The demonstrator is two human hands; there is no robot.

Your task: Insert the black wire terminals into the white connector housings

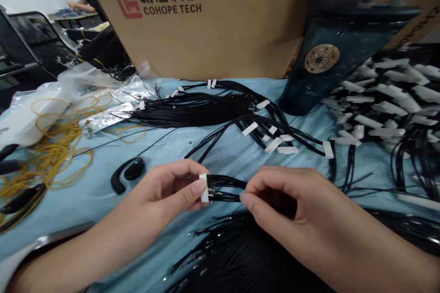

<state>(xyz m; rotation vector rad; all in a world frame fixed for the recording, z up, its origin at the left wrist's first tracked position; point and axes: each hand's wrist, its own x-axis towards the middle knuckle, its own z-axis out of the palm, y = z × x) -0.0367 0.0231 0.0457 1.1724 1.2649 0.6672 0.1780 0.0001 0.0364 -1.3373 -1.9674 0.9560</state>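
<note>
White plastic connector (204,188) sits upright between the two hands, held above the pale blue cloth (165,155) near the middle of the view. Left hand (161,187) pinches it in a narrow grip between thumb and bent fingers. Right hand (275,197) closes just as narrowly on the black wires (227,182) running out of the connector, gripping them just beside it. Loose black wire ends with bright metal tips (220,247) spread below the hands. Beyond them lies a long wire bundle (199,110) with white connectors attached, and a heap of white connectors (388,100) lies to the right, beside a dark teal container (330,59). A black ear-hook earpiece (127,174) rests near the left hand, with yellow rubber bands (58,146) and a clear plastic bag (82,87) further left. A cardboard box (192,23) printed COHOPE TECH stands behind, and a co-worker's hand (80,5) shows far off at a bench
</note>
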